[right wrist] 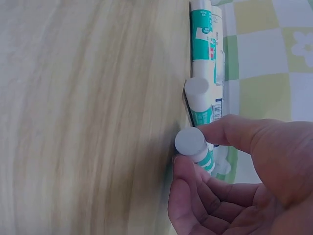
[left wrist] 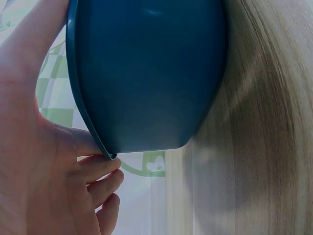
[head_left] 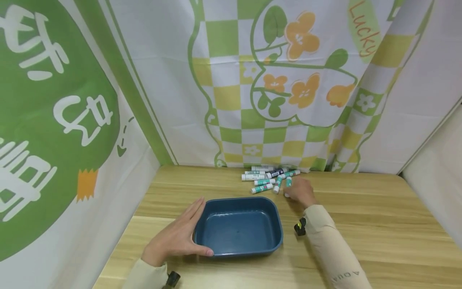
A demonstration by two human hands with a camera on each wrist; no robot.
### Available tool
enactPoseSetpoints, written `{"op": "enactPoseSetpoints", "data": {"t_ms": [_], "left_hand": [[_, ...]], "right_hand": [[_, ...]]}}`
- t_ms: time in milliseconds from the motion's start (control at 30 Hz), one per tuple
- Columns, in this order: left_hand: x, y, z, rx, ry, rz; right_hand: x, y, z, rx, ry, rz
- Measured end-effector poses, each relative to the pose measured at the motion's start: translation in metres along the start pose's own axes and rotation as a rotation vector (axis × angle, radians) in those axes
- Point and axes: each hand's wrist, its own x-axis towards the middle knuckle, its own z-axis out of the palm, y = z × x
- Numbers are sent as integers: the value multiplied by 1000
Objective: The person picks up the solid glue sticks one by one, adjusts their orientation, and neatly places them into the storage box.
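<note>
A blue rectangular plastic bin (head_left: 238, 233) stands upright on the table with nothing inside. My left hand (head_left: 178, 237) grips its left end, thumb along the front rim and fingers at the back-left corner. In the left wrist view, the bin's outer wall (left wrist: 151, 88) fills the middle. Behind the bin, my right hand (head_left: 301, 190) pinches a white and teal glue stick (right wrist: 190, 142) between thumb and fingers at its capped end. Several other glue sticks lie in a loose pile left of that hand, among them a teal one (head_left: 262, 188) and a dark-labelled one (head_left: 276, 173).
The wooden table (head_left: 361, 224) carries the bin and the pile. Right behind the glue sticks hangs a green and white checked curtain (head_left: 274, 136) at the back edge. Another printed curtain (head_left: 119, 192) borders the left side.
</note>
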Motion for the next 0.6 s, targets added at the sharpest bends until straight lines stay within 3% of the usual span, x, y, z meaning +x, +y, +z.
{"op": "enactPoseSetpoints", "data": {"t_ms": [200, 600], "left_hand": [[-1, 0, 1, -14, -6, -12], [1, -2, 3, -3, -10, -6]], "right_hand": [[-49, -39, -31, 14, -12, 13], [-84, -63, -48, 53, -46, -87]]}}
